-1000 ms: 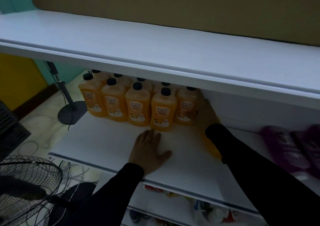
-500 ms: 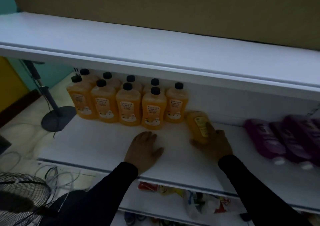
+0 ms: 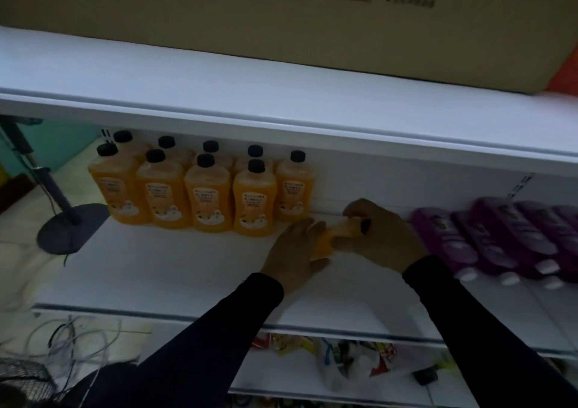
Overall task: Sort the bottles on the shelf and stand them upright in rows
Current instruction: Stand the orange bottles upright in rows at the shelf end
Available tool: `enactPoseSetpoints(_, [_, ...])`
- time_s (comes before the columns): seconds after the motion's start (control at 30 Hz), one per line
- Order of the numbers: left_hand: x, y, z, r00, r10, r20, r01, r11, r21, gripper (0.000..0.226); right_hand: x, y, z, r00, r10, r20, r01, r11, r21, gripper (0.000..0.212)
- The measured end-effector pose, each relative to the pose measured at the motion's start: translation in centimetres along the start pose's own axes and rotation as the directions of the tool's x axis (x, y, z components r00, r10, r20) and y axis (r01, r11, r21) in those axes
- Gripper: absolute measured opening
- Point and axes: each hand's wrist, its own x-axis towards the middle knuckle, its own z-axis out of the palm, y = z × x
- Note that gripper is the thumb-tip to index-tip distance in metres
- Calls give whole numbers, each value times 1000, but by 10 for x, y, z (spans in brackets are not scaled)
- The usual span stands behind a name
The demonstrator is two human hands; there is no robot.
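As gripped, orange bottle (image 3: 339, 235), label unreadable

White middle shelf board (image 3: 175, 270) as landmark. At its back left: standing orange plastic bottles with black caps (image 3: 206, 195), two rows, front row before back row. Just right of this group, nearer the board's front: one orange bottle (image 3: 337, 235) lying tilted, left hand (image 3: 295, 252) on its left, right hand (image 3: 383, 232) on its right. Far right on the board: purple bottles lying down (image 3: 488, 238), side by side. Above the board: brown cardboard box (image 3: 250, 22) on the upper shelf.
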Motion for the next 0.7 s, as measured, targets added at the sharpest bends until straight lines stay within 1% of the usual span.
enactPoseSetpoints(0.07, [3, 2, 0, 997, -70, 13, 71, 977, -203, 67, 7, -11, -2, 999, -35, -31, 36, 998, 43, 49])
enactPoseSetpoints(0.13, [4, -5, -4, 995, -92, 44, 102, 911, -400, 55, 13, -13, 2, 997, -27, -78, 42, 980, 194, 46])
enactPoseSetpoints(0.17, [3, -9, -7, 995, -86, 58, 103, 882, -461, 48, 15, -12, 5, 998, -22, -60, 37, 967, 251, 47])
enactPoseSetpoints(0.2, [3, -13, -13, 995, -66, 76, 96, 862, -498, 46, 16, -10, 8, 999, -31, -13, 34, 961, 274, 54])
enactPoseSetpoints(0.23, [3, -16, -18, 994, -42, 99, 88, 847, -524, 49, 16, -8, 11, 998, -52, 45, 38, 961, 275, 63])
enactPoseSetpoints(0.3, [4, -22, -26, 989, -1, 148, 80, 848, -523, 55, 12, -9, 21, 986, -120, 115, 83, 954, 287, 80])
enactPoseSetpoints(0.37, [4, -26, -30, 985, -2, 172, 84, 879, -470, 61, 9, -9, 33, 980, -161, 117, 115, 937, 329, 93])
enactPoseSetpoints(0.43, [-1, -31, -31, 990, -37, 140, 89, 917, -389, 61, 7, -6, 45, 983, -176, 59, 145, 929, 342, 100])
enactPoseSetpoints(0.47, [-6, -35, -31, 993, -55, 108, 87, 943, -322, 61, 8, -4, 51, 983, -183, 16, 167, 929, 331, 101])
enactPoseSetpoints(0.53, [-20, -49, -30, 993, -104, 48, 109, 986, -125, 60, 13, -1, 59, 984, -172, -45, 177, 937, 301, 103])
enactPoseSetpoints(0.57, [-28, -58, -30, 989, -148, 28, 149, 989, -17, 62, 16, 0, 63, 987, -150, -62, 162, 942, 293, 104])
enactPoseSetpoints(0.63, [-45, -76, -30, 973, -230, -7, 229, 960, 163, 70, 23, -1, 69, 990, -106, -95, 129, 948, 291, 106])
enactPoseSetpoints(0.7, [-59, -92, -28, 961, -275, -24, 271, 923, 274, 78, 33, -3, 75, 992, -67, -110, 95, 957, 275, 108])
